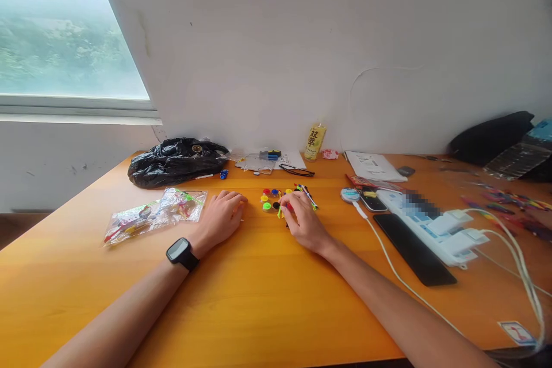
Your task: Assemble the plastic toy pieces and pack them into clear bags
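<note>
My left hand [221, 215], a black watch [179, 250] on its wrist, rests palm down on the wooden table [259, 299]. Its fingers lie loosely bent, holding nothing that I can see. My right hand [304, 221] reaches over a cluster of small coloured plastic pieces, thumb and fingers pinched together. What is in the pinch is mostly hidden; a thin yellow-green piece [279, 213] shows beside the fingertips. Left of that hand are a bright green round piece [267, 206], a red one [266, 191] and a blue one [275, 192]. Thin sticks [311, 198] lie behind the hand.
Clear bags of coloured parts [150, 215] lie left of my left hand, below a black plastic bag [176, 162]. A yellow drink bottle [315, 141] stands by the wall. On the right are a white power strip [420, 224], a black phone-like slab [414, 250] and cables [394, 273].
</note>
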`<act>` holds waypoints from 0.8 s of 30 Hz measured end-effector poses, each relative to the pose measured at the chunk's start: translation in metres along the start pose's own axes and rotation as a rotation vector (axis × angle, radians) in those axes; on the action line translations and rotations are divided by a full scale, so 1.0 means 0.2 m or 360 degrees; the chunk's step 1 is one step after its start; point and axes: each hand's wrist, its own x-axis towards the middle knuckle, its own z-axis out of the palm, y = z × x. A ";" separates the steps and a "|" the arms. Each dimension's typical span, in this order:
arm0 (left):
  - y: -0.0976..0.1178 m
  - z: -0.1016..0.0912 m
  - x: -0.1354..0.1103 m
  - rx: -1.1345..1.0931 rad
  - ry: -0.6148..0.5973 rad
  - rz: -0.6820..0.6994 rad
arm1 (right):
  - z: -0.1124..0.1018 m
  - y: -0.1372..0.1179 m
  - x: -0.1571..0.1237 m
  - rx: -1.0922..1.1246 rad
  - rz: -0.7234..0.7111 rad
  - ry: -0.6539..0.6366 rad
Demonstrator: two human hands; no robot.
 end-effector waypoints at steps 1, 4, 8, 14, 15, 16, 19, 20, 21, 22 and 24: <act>0.01 0.00 0.00 -0.0034 0.0015 0.0065 | 0.00 0.00 0.00 0.0032 -0.0003 0.0015; 0.08 -0.02 -0.02 -0.0142 -0.0052 0.0297 | 0.01 -0.02 0.00 0.0062 0.0015 0.0046; 0.16 -0.04 -0.04 -0.0176 -0.0299 0.0419 | 0.01 -0.04 -0.01 0.0132 0.0105 0.0026; 0.18 -0.05 -0.03 -0.0275 -0.0212 0.0366 | 0.00 -0.06 -0.02 0.0261 0.0235 -0.0107; 0.18 -0.04 -0.03 -0.0274 -0.0196 0.0353 | 0.00 -0.06 -0.02 0.0273 0.0251 -0.0124; 0.18 -0.04 -0.03 -0.0262 -0.0191 0.0350 | 0.00 -0.06 -0.02 0.0281 0.0263 -0.0137; 0.17 -0.03 -0.04 -0.0188 -0.0229 0.0386 | 0.00 -0.06 -0.03 0.0283 0.0288 -0.0142; 0.17 -0.03 -0.04 -0.0170 -0.0242 0.0397 | 0.00 -0.05 -0.03 0.0279 0.0287 -0.0131; 0.17 -0.03 -0.04 -0.0159 -0.0243 0.0401 | 0.01 -0.05 -0.03 0.0276 0.0281 -0.0113; 0.17 -0.03 -0.04 -0.0158 -0.0233 0.0399 | 0.01 -0.05 -0.02 0.0273 0.0269 -0.0093; 0.18 -0.03 -0.04 -0.0184 -0.0207 0.0390 | 0.01 -0.05 -0.02 0.0272 0.0237 -0.0052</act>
